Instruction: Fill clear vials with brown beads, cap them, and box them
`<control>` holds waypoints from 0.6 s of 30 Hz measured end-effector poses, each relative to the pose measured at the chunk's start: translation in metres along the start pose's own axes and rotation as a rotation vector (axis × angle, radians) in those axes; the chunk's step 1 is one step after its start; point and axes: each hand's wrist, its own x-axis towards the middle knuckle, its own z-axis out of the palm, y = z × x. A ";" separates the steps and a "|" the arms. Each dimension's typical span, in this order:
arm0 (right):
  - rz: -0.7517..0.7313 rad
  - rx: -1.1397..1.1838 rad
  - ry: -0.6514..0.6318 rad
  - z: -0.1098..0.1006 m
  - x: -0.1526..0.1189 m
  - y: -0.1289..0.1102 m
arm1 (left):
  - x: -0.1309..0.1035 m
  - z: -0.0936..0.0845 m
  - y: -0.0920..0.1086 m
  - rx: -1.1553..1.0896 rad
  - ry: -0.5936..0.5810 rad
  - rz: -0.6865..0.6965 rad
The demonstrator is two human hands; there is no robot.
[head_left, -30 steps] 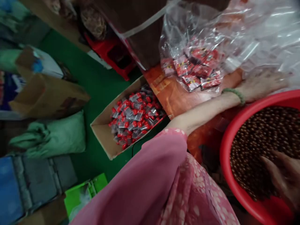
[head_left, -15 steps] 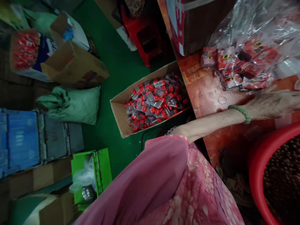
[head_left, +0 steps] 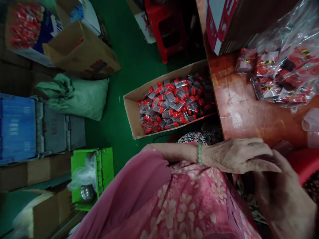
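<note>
My left hand (head_left: pixel 239 156), with a green bead bracelet at the wrist, is in front of my body by the table's near edge. Its fingers are stretched out, with a gap between thumb and fingers, and nothing shows in it. Lower right, my right hand (head_left: pixel 286 196) is smeared by motion, its fingertips close to or touching the left ones. Whatever may lie between the hands is hidden. Beyond them on the orange-brown table (head_left: pixel 239 116) are red packets (head_left: pixel 267 63) in clear plastic. Clear plastic cups (head_left: pixel 311 119) stand at the right edge.
A carton (head_left: pixel 129 113) of small clear containers with red caps (head_left: pixel 171 96) stands left of the table. A red tub (head_left: pixel 305 164) of dark round beads is at right. On the green floor are a red stool (head_left: pixel 171 30), a pale sack (head_left: pixel 84 98), and a green crate (head_left: pixel 107 169).
My left hand has drawn back from over the table towards my body. My right hand has come into view beside it. The view has shifted, uncovering more table.
</note>
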 end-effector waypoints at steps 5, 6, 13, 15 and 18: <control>-0.068 0.175 0.102 0.038 0.039 -0.040 | -0.033 -0.048 -0.026 0.146 0.003 -0.123; -0.069 0.201 0.122 0.044 0.046 -0.039 | -0.036 -0.065 -0.035 0.238 0.063 -0.173; 0.072 0.246 0.179 0.088 0.098 -0.006 | -0.037 -0.185 -0.126 1.084 0.207 -0.716; 0.084 0.258 0.183 0.099 0.106 0.002 | -0.049 -0.201 -0.140 1.135 0.136 -0.815; 0.046 0.234 0.221 0.113 0.107 0.016 | -0.078 -0.209 -0.143 1.191 0.117 -0.872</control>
